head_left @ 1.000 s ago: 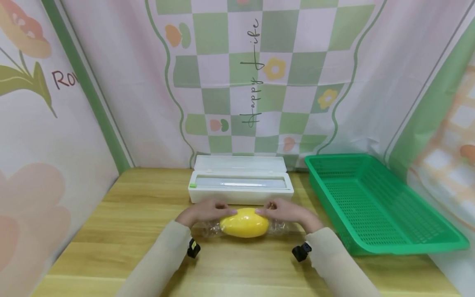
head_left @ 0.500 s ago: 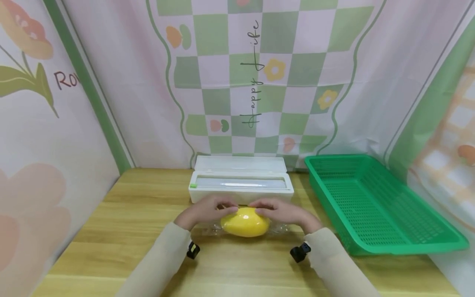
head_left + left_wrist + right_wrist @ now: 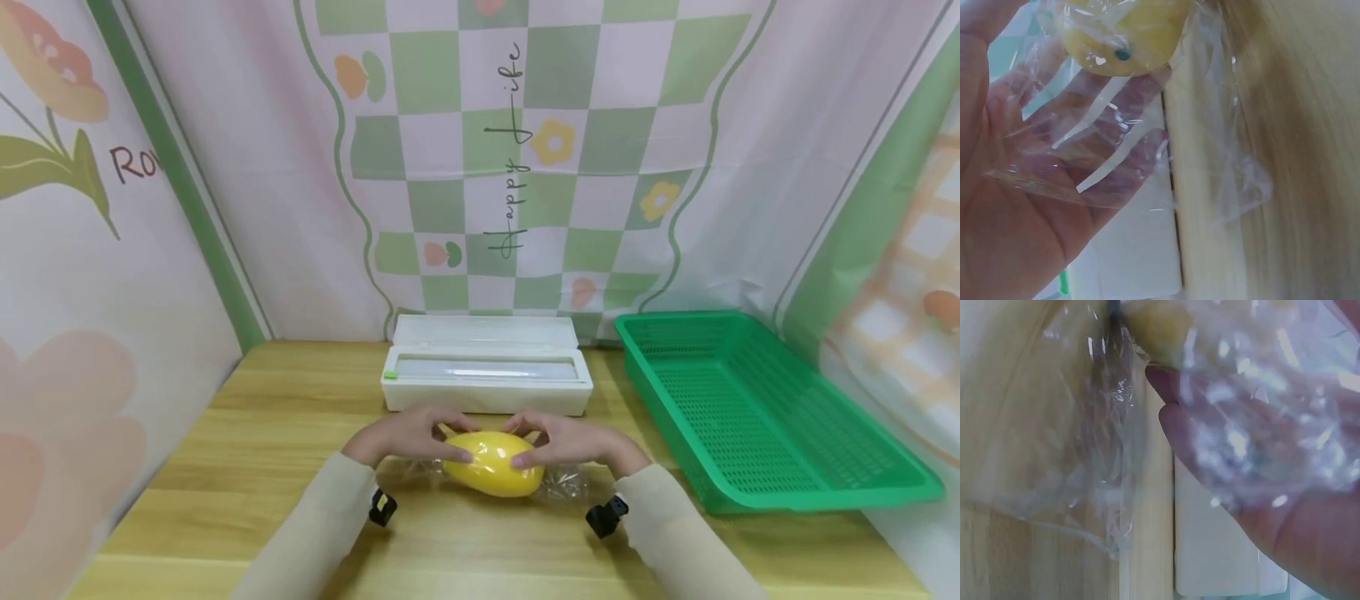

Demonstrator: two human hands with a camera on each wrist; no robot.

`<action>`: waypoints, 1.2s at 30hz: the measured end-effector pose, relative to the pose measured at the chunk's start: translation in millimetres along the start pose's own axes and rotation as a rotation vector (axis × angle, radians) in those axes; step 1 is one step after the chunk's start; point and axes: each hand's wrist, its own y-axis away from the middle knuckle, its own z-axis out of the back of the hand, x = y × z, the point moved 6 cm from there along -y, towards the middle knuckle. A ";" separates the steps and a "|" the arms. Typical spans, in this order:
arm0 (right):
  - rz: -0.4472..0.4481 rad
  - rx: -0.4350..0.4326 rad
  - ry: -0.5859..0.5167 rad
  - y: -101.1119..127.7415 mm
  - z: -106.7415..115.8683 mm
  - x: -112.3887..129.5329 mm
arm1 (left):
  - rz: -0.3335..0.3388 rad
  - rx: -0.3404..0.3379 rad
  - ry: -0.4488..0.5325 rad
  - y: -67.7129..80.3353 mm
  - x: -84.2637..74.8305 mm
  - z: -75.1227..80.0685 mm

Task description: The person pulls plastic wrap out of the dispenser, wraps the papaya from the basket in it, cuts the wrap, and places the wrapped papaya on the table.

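Note:
A glossy yellow oval fruit [image 3: 492, 468], its exact kind unclear, is wrapped in clear cling film, whose loose ends [image 3: 564, 482] stick out at both sides. My left hand [image 3: 411, 435] grips its left part, thumb on the near face and fingers behind. On the right part my right hand [image 3: 572, 440] does the same. The left wrist view shows a dark green spot on the fruit's end [image 3: 1124, 53] and loose film [image 3: 1116, 169] over the left fingers. Crumpled film [image 3: 1254, 431] covers much of the right hand in the right wrist view.
Just behind the hands stands a white cling film box [image 3: 487, 398] with its clear lid [image 3: 486, 332] raised and a roll inside. At the right sits a green plastic basket [image 3: 675, 421]. Patterned cloth [image 3: 300, 250] hangs behind the wooden table [image 3: 300, 375].
Both thumbs have moved from the fruit's top down onto its near face. The fruit has shifted slightly toward me and tilted, its right end now lower in view.

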 end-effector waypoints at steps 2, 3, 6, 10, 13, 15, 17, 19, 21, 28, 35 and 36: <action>0.003 0.006 0.006 0.4 -0.9 1.7 | 0.010 0.001 -0.006 1.6 -1.1 0.5; 0.001 0.008 0.006 0.7 -1.4 2.3 | 0.011 -0.003 -0.015 2.5 -2.3 1.2; -0.014 0.003 0.017 2.4 -2.6 3.5 | -0.017 -0.050 -0.065 5.3 -9.8 5.9; -0.026 -0.019 0.020 4.1 -3.8 4.5 | -0.147 -0.166 -0.158 9.7 -29.3 15.2; -0.019 -0.038 0.034 4.3 -5.6 6.5 | -0.240 -0.188 -0.174 14.0 -43.9 15.3; -0.013 -0.048 0.048 4.1 -7.5 7.7 | -0.264 -0.163 -0.156 16.7 -49.6 11.2; -0.003 -0.055 0.057 4.2 -9.8 9.3 | -0.271 -0.127 -0.141 18.2 -51.9 4.9; 0.011 -0.059 0.055 4.6 -12.5 11.2 | -0.267 -0.113 -0.137 18.6 -50.8 -0.8; 0.027 -0.075 0.066 5.4 -14.4 13.6 | -0.255 -0.118 -0.134 18.2 -47.8 -5.1; 0.109 -0.156 0.101 8.9 -16.2 23.4 | -0.220 -0.167 -0.175 17.7 -36.6 -10.3; 0.128 -0.139 0.169 11.1 -18.6 25.7 | -0.206 -0.186 -0.189 14.9 -31.7 -15.7; 0.130 -0.130 0.180 11.4 -18.3 25.8 | -0.213 -0.193 -0.197 14.9 -32.0 -16.7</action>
